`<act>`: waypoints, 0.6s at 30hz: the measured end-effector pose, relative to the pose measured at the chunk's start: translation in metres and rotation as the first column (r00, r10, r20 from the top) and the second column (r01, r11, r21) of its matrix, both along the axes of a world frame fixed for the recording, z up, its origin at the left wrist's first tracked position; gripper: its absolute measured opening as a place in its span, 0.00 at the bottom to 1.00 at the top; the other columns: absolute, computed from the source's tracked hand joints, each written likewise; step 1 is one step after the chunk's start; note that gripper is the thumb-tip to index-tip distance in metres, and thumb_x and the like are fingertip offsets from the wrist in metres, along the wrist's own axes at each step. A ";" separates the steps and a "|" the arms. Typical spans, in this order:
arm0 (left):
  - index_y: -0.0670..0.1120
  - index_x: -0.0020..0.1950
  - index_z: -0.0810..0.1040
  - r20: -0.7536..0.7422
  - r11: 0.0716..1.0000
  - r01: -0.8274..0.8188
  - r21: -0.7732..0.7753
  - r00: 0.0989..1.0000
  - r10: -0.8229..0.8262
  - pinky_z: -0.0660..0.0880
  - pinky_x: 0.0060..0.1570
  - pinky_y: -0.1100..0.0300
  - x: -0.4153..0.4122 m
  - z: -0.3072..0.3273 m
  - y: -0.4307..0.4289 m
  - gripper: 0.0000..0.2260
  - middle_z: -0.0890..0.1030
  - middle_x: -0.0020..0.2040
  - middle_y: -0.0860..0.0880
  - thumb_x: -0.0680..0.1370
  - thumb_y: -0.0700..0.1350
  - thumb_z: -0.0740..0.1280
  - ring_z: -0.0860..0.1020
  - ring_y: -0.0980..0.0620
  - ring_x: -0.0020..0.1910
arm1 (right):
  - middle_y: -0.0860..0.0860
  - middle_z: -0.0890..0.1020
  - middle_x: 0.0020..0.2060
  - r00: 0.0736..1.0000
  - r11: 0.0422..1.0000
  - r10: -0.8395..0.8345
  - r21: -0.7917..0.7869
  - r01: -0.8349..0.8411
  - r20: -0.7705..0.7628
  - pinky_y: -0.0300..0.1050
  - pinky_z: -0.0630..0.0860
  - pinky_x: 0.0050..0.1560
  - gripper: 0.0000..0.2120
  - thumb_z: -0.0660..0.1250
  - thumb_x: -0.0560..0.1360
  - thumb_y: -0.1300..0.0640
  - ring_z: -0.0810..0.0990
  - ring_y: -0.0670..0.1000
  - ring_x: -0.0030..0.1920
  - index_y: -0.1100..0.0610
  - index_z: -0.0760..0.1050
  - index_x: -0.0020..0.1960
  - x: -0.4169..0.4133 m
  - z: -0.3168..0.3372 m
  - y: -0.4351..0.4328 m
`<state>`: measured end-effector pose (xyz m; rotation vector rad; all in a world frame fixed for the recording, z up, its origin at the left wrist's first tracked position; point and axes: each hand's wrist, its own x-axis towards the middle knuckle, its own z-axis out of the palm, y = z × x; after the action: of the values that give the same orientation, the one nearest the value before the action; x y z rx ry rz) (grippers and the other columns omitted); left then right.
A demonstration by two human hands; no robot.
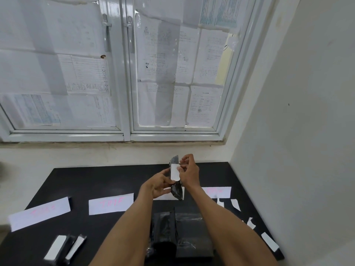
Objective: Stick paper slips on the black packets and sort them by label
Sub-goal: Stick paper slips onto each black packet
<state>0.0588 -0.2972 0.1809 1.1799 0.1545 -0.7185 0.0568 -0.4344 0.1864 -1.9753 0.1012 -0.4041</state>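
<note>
In the head view, the person held a black packet (177, 190) upright in the air over the far middle of the black table (92, 181), well above the surface. The left hand (161, 185) gripped the packet's lower half, fingers curled round it. The right hand (187, 172) had its thumb on the upper edge of a white paper slip (175, 173) and its fingers curled behind, pinching the slip flat against the packet's face. The slip ran lengthways down the packet, and its lower corner looked slightly lifted.

The likely trouble was a slip that set crooked or creased, because the packet was soft and unsupported while being pressed. A lifted corner could also peel off later in a pile. A sorting mistake was possible too, since the slip's face showed no writing.

Four white label sheets lay in a row across the table: a left sheet (40, 212), a middle sheet (111, 204), one partly hidden behind the hands (166, 196) and a right sheet (218, 191). Each visible one carried pink handwriting, too faint and blurred to read with confidence. Unlabelled packets (189, 234) were stacked near the person, two slipped packets (65, 246) lay at the near left, and spare slips (269, 242) sat along the right edge.
</note>
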 end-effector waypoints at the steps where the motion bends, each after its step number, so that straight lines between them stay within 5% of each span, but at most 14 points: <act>1: 0.52 0.64 0.73 -0.003 1.000 -0.004 -0.010 1.000 0.004 0.78 0.48 0.51 0.000 -0.001 0.000 0.24 0.82 0.57 0.43 0.75 0.27 0.62 0.81 0.44 0.55 | 0.51 0.76 0.49 1.000 1.000 0.002 -0.009 -0.002 -0.002 0.26 0.74 0.41 0.17 0.69 0.74 0.66 0.79 0.49 0.49 0.50 0.65 0.53 0.000 0.000 0.000; 8: 0.53 0.61 0.75 0.002 0.998 -0.041 -0.050 0.999 0.041 0.80 0.45 0.50 0.004 -0.004 0.001 0.23 0.83 0.52 0.41 0.75 0.29 0.62 0.82 0.43 0.50 | 0.50 0.77 0.52 0.997 0.995 0.026 -0.098 -0.019 0.068 0.21 0.71 0.43 0.16 0.70 0.73 0.63 0.77 0.46 0.52 0.53 0.67 0.55 -0.003 -0.004 0.003; 11: 0.50 0.64 0.74 -0.022 0.991 -0.110 -0.079 0.994 0.109 0.80 0.45 0.49 0.006 -0.006 0.003 0.22 0.82 0.53 0.40 0.75 0.30 0.61 0.82 0.43 0.49 | 0.52 0.75 0.60 0.995 0.989 0.053 -0.139 -0.041 0.088 0.33 0.70 0.61 0.15 0.70 0.73 0.61 0.73 0.48 0.62 0.55 0.71 0.57 -0.003 -0.007 0.002; 15: 0.43 0.66 0.74 -0.066 0.969 -0.233 -0.084 0.971 0.228 0.81 0.37 0.51 0.011 -0.006 0.002 0.15 0.81 0.52 0.40 0.80 0.40 0.63 0.81 0.43 0.47 | 0.53 0.76 0.62 0.975 0.971 0.221 -0.092 -0.221 -0.016 0.36 0.79 0.53 0.18 0.65 0.78 0.59 0.79 0.53 0.59 0.53 0.71 0.67 -0.008 -0.016 -0.001; 18: 0.40 0.61 0.76 -0.082 0.955 -0.293 -0.046 0.954 0.289 0.81 0.37 0.51 0.015 -0.010 0.001 0.15 0.82 0.51 0.40 0.79 0.48 0.65 0.82 0.42 0.48 | 0.49 0.74 0.65 0.945 0.926 0.321 -0.188 -0.327 -0.060 0.42 0.78 0.59 0.24 0.61 0.80 0.57 0.78 0.49 0.59 0.48 0.62 0.74 -0.009 -0.020 0.000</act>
<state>0.0740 -0.2958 0.1711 1.0476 0.3607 -0.5030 0.0475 -0.4342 0.1667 -2.1442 -0.2554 -0.1741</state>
